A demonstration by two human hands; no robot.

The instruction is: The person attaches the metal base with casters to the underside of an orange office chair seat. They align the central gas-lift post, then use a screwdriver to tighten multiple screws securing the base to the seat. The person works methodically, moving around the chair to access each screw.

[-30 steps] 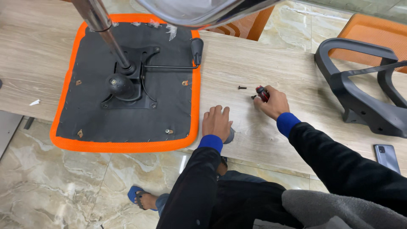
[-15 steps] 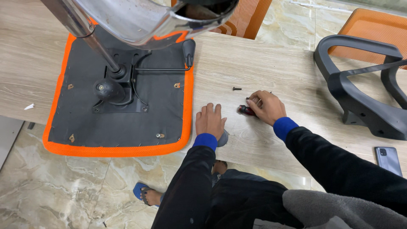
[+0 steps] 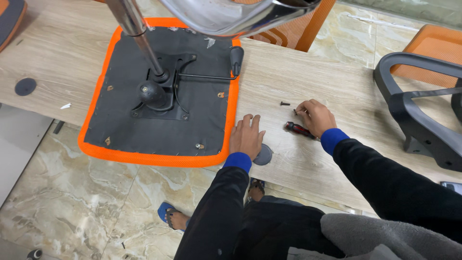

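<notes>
Head view: left hand [image 3: 246, 137] lies flat on the counter [image 3: 298, 82], fingers spread, holding nothing, beside the upside-down seat [image 3: 159, 130]. Right hand [image 3: 315, 117] pinches a small screw [image 3: 295, 111], fingers nearly closed. A screwdriver [image 3: 299, 129] lies just under it, handy to grab.

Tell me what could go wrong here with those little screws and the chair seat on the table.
The loose screw lies alone on the table; a sweep of the right hand might knock it to the floor. The screwdriver lies half under that hand and could roll. The upturned chair seat overhangs the table's near edge, so a push from the left hand could perhaps tip it.
</notes>
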